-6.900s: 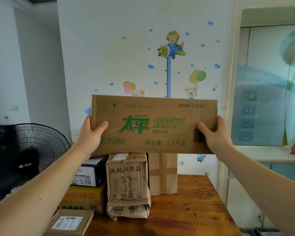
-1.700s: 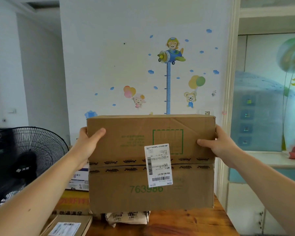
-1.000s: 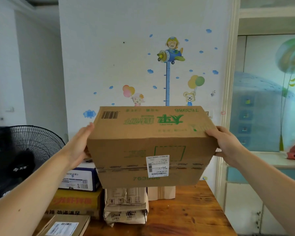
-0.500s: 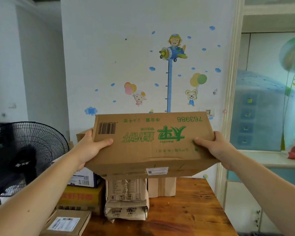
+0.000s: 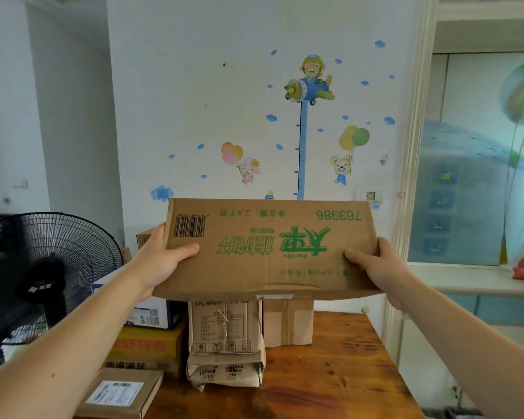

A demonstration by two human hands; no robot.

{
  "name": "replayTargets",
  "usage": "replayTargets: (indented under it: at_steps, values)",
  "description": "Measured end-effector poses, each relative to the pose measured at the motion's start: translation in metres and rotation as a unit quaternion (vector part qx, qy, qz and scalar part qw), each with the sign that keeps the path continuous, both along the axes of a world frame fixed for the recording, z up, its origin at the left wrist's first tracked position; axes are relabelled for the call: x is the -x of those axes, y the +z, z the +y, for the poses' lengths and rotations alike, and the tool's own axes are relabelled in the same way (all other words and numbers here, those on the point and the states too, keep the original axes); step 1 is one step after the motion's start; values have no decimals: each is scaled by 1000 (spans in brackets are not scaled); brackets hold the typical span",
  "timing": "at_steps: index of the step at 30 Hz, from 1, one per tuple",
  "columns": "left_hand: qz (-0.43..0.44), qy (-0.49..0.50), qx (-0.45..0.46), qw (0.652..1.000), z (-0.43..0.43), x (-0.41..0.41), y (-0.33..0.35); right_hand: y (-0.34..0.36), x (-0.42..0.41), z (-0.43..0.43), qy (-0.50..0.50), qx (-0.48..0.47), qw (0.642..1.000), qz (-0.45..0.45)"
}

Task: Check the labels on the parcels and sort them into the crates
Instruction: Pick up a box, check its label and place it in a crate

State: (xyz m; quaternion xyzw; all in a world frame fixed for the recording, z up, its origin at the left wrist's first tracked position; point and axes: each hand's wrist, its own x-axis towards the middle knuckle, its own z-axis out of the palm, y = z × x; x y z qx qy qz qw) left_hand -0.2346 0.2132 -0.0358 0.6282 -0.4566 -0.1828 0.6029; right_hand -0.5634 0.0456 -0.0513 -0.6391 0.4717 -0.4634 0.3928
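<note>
Now the box [image 5: 270,252], held above the table [image 5: 345,373], has tipped back, leaving its label [image 5: 274,296] a mere sliver underneath. Left hand [image 5: 161,261] and right hand [image 5: 375,267] grip its ends, thumbs across the front. Label check apparently done; no crate visible.

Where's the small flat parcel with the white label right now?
The small flat parcel lies at the head view's bottom left, on the wooden table's near left corner, just in front of the orange carton and left of the jahwa package.
</note>
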Motion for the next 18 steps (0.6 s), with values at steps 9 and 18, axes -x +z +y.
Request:
replayTargets:
  at_steps: [9, 18]
  values:
    - [-5, 2, 4, 1000, -5, -6, 1, 2, -3, -2, -8, 14, 1000, -3]
    - [-9, 16, 22, 1000, -8, -1, -4, -3, -2, -3, -31, 27, 999, -2]
